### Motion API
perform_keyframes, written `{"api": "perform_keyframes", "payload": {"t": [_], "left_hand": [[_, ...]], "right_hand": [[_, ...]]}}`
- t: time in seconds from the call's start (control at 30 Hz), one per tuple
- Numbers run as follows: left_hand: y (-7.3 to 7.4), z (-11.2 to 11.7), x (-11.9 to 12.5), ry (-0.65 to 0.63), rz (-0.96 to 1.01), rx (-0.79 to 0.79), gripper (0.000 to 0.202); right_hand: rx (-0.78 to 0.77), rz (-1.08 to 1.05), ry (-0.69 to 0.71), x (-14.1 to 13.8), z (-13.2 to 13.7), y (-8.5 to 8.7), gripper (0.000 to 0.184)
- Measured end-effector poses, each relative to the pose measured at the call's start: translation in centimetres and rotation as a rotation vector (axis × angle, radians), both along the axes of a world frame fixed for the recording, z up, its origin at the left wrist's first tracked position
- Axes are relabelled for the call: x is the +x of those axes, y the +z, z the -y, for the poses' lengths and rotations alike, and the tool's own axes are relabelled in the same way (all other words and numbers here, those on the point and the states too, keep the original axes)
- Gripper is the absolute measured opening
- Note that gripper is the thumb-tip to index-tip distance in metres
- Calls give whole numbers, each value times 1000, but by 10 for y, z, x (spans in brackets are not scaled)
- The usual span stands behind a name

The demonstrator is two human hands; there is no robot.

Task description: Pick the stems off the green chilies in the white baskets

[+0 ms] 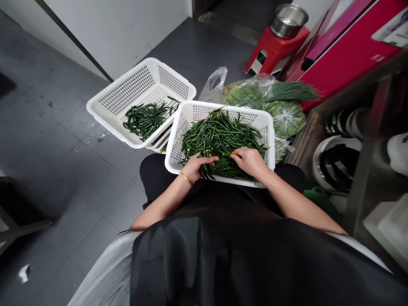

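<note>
A white plastic basket [270, 146] rests on my lap, heaped with thin green chili peppers [219, 131]. My left hand [194, 166], with a gold bracelet at the wrist, is wrapped round a small bunch of green chili peppers [206, 163] at the basket's near side. Over the right part of the heap, my right hand [248, 160] is closed in a pinch at a pepper's end; what lies between its fingertips is too small to make out. To the left, a second white basket [110, 100] holds a smaller pile of green chili peppers [146, 121].
Bagged greens [287, 119], a bundle of chives [293, 90] and a clear plastic bag [215, 85] lie beyond the lap basket. A steel pot [288, 20] stands on a red stool [270, 49]. Shelving with dishes [338, 159] is close on the right.
</note>
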State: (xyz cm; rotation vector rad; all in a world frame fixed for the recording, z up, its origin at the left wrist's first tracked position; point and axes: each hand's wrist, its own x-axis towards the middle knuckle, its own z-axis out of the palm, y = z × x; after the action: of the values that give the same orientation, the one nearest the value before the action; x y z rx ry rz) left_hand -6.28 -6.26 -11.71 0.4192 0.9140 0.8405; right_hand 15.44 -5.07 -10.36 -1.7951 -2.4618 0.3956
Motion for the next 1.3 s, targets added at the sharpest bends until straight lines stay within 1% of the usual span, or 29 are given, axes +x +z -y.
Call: {"api": "perform_keyframes", "payload": {"t": [0.03, 0.1, 0.2, 0.23, 0.3, 0.37, 0.4, 0.47, 0.5, 0.57, 0.63, 0.73, 0.8, 0.9, 0.93, 0.97, 1.0, 1.07, 1.13, 1.2, 1.23, 1.3], "left_hand": [[-1, -1, 4, 0, 0, -10, 22], [-3, -3, 9, 17, -5, -29, 24], [-5, -4, 10, 56, -4, -39, 26], [-5, -4, 9, 64, -2, -39, 26], [-3, -3, 6, 75, -3, -29, 27], [-1, -3, 5, 87, -4, -16, 31], [1, -2, 5, 94, 7, -12, 34], [3, -2, 6, 90, 59, -13, 40], [2, -2, 6, 73, 92, -15, 42], [1, -1, 7, 40, 131, 3, 43], [-1, 1, 6, 4, 110, 53, 41], [1, 8, 5, -36, 49, 153, 38], [6, 12, 5, -16, 13, 220, 38], [12, 16, 5, 60, 44, 249, 37], [12, 16, 5, 75, 82, 232, 36], [12, 15, 4, 90, 119, 208, 34], [11, 14, 4, 110, 147, 183, 33], [7, 12, 1, 152, 158, 149, 33], [5, 10, -2, 156, 140, 131, 34], [5, 9, -5, 118, 149, 137, 34], [5, 10, -5, 98, 167, 145, 34], [6, 11, -5, 79, 206, 168, 33]], "right_hand": [[20, -48, -21, 5, 5, -2, 29], [38, -82, -100, 12, 7, -8, 28], [6, -30, -209, 20, -6, -14, 29], [5, -21, -234, 23, -10, -12, 29], [45, -62, -263, 26, -13, -2, 29], [100, -187, -240, 24, -7, 12, 28], [104, -274, -198, 20, -1, 18, 28], [43, -450, -78, 10, 16, 26, 27], [-6, -522, -30, 3, 25, 26, 26], [-105, -603, 10, -10, 41, 21, 24], [-185, -613, 10, -19, 51, 13, 24], [-282, -616, 2, -25, 51, 2, 29], [-375, -680, -55, -27, 49, 0, 32], [-561, -926, -130, -28, 48, 6, 37], [-578, -1017, -122, -28, 49, 10, 38], [-557, -1080, -94, -28, 48, 14, 39], [-514, -1099, -55, -28, 47, 19, 38], [-432, -1031, -8, -28, 42, 26, 35], [-426, -940, -47, -28, 36, 26, 35], [-441, -868, -118, -30, 30, 19, 35], [-422, -815, -132, -32, 30, 15, 34], [-324, -668, -95, -36, 32, 7, 32]]}}
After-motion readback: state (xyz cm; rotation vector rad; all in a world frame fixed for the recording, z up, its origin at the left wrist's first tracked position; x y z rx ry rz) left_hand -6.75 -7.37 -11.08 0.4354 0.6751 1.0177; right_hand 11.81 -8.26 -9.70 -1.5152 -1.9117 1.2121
